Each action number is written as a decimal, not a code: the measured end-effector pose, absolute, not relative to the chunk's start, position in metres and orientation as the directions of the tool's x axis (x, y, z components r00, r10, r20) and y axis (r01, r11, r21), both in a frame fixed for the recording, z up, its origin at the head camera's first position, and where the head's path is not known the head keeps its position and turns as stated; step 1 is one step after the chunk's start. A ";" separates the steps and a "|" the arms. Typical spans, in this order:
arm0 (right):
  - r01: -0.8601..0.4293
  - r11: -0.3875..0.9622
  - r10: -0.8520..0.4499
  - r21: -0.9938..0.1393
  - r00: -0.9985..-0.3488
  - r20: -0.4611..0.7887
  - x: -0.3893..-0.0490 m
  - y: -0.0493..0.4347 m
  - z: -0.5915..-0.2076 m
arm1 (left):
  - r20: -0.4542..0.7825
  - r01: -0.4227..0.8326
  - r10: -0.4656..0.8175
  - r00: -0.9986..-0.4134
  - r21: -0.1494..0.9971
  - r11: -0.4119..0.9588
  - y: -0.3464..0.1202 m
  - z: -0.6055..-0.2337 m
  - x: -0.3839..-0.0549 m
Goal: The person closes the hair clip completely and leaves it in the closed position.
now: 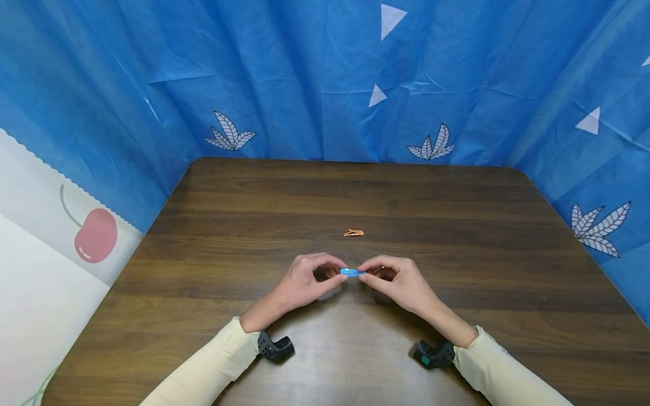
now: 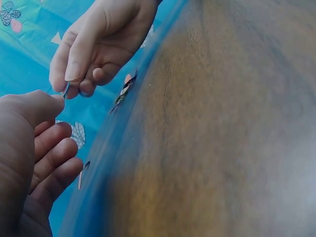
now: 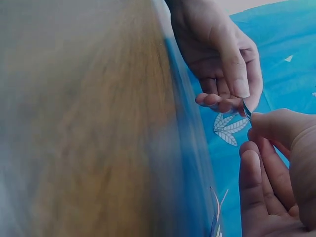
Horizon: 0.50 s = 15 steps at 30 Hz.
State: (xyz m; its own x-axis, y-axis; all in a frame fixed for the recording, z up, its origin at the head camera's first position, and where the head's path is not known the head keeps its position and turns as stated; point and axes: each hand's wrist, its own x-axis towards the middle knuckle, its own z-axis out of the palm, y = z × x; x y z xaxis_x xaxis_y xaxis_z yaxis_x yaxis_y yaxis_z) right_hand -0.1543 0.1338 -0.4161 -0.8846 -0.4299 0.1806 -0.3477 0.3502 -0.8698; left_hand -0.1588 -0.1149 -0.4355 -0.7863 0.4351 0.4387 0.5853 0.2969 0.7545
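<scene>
A small blue snap hair clip is held between both hands above the table, lying lengthwise from one to the other. My left hand pinches its left end between thumb and forefinger. At the opposite end, my right hand pinches it the same way. Seen edge-on in the right wrist view, the clip shows as a thin dark sliver. Beyond the hands, an orange hair clip lies on the table. Several more clips lie past the right hand in the left wrist view, mostly hidden by that hand in the head view.
The brown wooden table has rounded far corners. A blue curtain with white leaf and triangle prints hangs behind it and along the right side. Black wrist cameras sit at both cream sleeves.
</scene>
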 end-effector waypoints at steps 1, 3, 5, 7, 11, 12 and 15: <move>-0.347 0.350 -0.430 -0.870 -0.885 0.180 -0.155 0.134 -0.415 | 0.436 0.580 0.430 -0.791 0.756 0.302 -0.114 -0.435 -0.159; -0.343 0.350 -0.428 -0.872 -0.886 0.177 -0.156 0.135 -0.414 | 0.429 0.570 0.420 -0.800 0.761 0.309 -0.113 -0.434 -0.159; -0.341 0.353 -0.424 -0.871 -0.888 0.175 -0.156 0.137 -0.412 | 0.424 0.562 0.413 -0.806 0.767 0.311 -0.110 -0.431 -0.159; -0.336 0.361 -0.421 -0.870 -0.891 0.170 -0.157 0.138 -0.410 | 0.420 0.557 0.411 -0.809 0.771 0.309 -0.109 -0.429 -0.159; -0.334 0.366 -0.423 -0.869 -0.891 0.164 -0.159 0.140 -0.408 | 0.428 0.569 0.422 -0.799 0.764 0.303 -0.108 -0.426 -0.161; -0.332 0.367 -0.422 -0.869 -0.892 0.163 -0.159 0.140 -0.407 | 0.427 0.571 0.426 -0.798 0.762 0.306 -0.107 -0.426 -0.161; -0.333 0.375 -0.420 -0.865 -0.893 0.161 -0.159 0.141 -0.406 | 0.422 0.574 0.436 -0.795 0.754 0.318 -0.107 -0.424 -0.163</move>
